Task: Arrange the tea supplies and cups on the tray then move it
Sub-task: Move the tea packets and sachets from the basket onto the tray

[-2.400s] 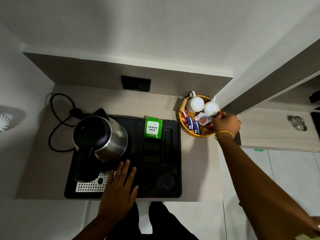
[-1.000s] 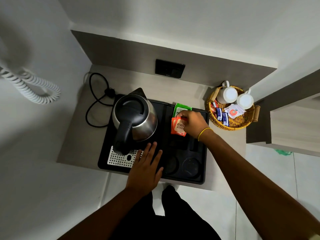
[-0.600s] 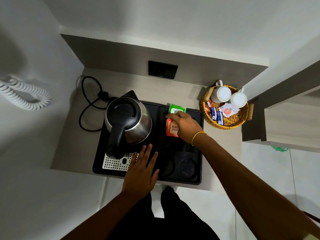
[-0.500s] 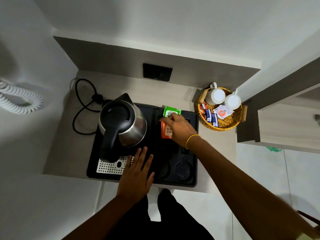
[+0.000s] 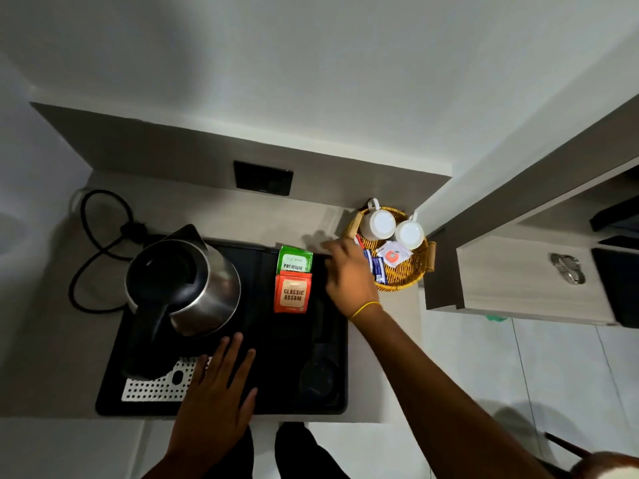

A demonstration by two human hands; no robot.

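Note:
A black tray (image 5: 269,392) lies on the counter with a steel kettle (image 5: 183,285) on its left half. Two tea packets stand in a slot at the tray's back: a green one (image 5: 294,260) and an orange one (image 5: 292,294) in front of it. My left hand (image 5: 216,392) rests flat on the tray's front, fingers spread. My right hand (image 5: 347,274) is empty, fingers loose, between the packets and a wicker basket (image 5: 406,276). The basket holds two white cups (image 5: 378,224), (image 5: 409,234) upside down and several sachets (image 5: 392,254).
The kettle's black cord (image 5: 100,243) loops on the counter at left. A dark wall socket (image 5: 263,178) sits on the back panel. A wooden drawer unit (image 5: 518,278) with a metal handle stands to the right of the basket. Tiled floor lies below.
My right hand took an orange packet from the basket, set it in the tray slot in front of the green one, let go, and now moves right toward the basket. My left hand stayed.

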